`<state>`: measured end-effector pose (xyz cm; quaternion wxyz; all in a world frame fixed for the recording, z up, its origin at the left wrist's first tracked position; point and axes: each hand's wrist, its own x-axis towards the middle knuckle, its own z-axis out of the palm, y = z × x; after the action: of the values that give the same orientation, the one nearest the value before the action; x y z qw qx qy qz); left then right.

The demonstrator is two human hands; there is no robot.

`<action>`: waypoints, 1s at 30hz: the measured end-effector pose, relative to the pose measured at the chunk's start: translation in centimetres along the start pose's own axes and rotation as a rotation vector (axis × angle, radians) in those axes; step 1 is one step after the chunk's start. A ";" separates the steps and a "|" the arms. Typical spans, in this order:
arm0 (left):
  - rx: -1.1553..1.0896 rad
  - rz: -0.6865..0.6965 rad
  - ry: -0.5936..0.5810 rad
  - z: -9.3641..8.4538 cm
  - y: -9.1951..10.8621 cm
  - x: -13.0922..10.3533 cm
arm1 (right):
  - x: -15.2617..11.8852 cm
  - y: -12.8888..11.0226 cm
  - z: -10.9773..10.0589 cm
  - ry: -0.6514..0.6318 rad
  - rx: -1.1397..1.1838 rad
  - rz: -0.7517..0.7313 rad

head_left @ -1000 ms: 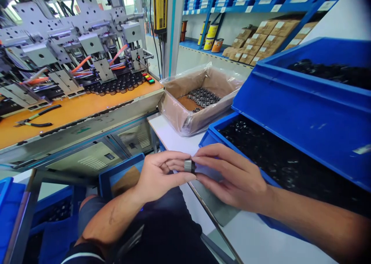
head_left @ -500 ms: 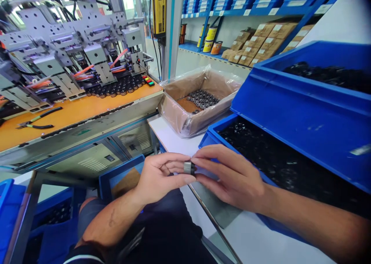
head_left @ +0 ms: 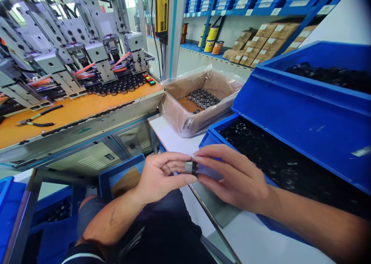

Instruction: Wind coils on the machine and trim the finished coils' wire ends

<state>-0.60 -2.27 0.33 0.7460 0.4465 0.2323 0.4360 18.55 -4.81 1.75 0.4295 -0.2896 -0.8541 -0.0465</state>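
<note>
Between my two hands is a small grey metal ring with a black end piece [head_left: 189, 167], held level over the white table's edge. My left hand [head_left: 159, 175] pinches its grey side between thumb and fingers. From the other side, the fingertips of my right hand [head_left: 232, 175] close around the black end. The fingers partly hide the ring. Just beyond my right hand is a blue bin [head_left: 214, 134] full of small black parts [head_left: 266, 152]. A plastic-lined cardboard box [head_left: 185, 119] stands ahead, with several similar dark ring parts [head_left: 204, 97] inside.
A multi-head machine [head_left: 98, 59] stands at left on an orange bench [head_left: 116, 99], with rows of ring parts [head_left: 116, 87] and pliers [head_left: 40, 117]. A second blue bin [head_left: 304, 97] rises at right. More blue bins [head_left: 58, 233] sit low at left. Shelves [head_left: 232, 12] stand behind.
The machine's upper plates and heads have shifted position. My hands and the ring stay almost still, with the whole view moved slightly.
</note>
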 end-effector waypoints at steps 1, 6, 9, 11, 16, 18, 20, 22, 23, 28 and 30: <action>-0.011 0.003 -0.008 0.0 0.0 0.0 | 0.1 0.0 0.0 -0.002 0.001 0.005; -0.013 -0.001 0.004 -0.1 0.0 0.0 | 0.2 -0.1 -0.2 0.002 0.006 -0.009; 0.009 0.000 -0.002 -0.1 -0.1 0.0 | 0.1 -0.1 -0.2 -0.003 -0.002 -0.004; 0.026 0.002 -0.002 -0.1 -0.2 0.0 | 0.1 -0.1 -0.2 -0.003 -0.009 -0.005; 0.011 0.014 -0.008 -0.2 -0.2 -0.1 | 0.1 0.0 -0.1 0.016 -0.040 -0.026; 0.014 0.001 -0.005 -0.2 -0.2 -0.1 | 0.0 0.0 -0.2 0.011 -0.052 -0.021; 0.019 -0.015 0.000 -0.2 -0.2 -0.1 | 0.0 -0.1 -0.2 0.012 -0.052 -0.022; 0.008 -0.026 0.002 -0.2 -0.1 0.0 | 0.0 -0.2 -0.2 0.017 -0.043 -0.033; -0.003 -0.029 0.001 -0.2 -0.1 0.0 | 0.1 -0.2 -0.2 0.017 -0.035 -0.042; -0.076 -0.010 -0.036 0.1 -0.1 0.1 | 0.3 -0.2 -0.4 -0.001 -0.033 -0.054; -0.088 -0.012 -0.048 0.1 0.0 0.1 | 0.3 -0.1 -0.4 -0.003 -0.042 -0.054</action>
<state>-0.44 -2.27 0.37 0.7728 0.4223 0.1977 0.4306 18.69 -4.91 2.23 0.4207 -0.2757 -0.8610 -0.0757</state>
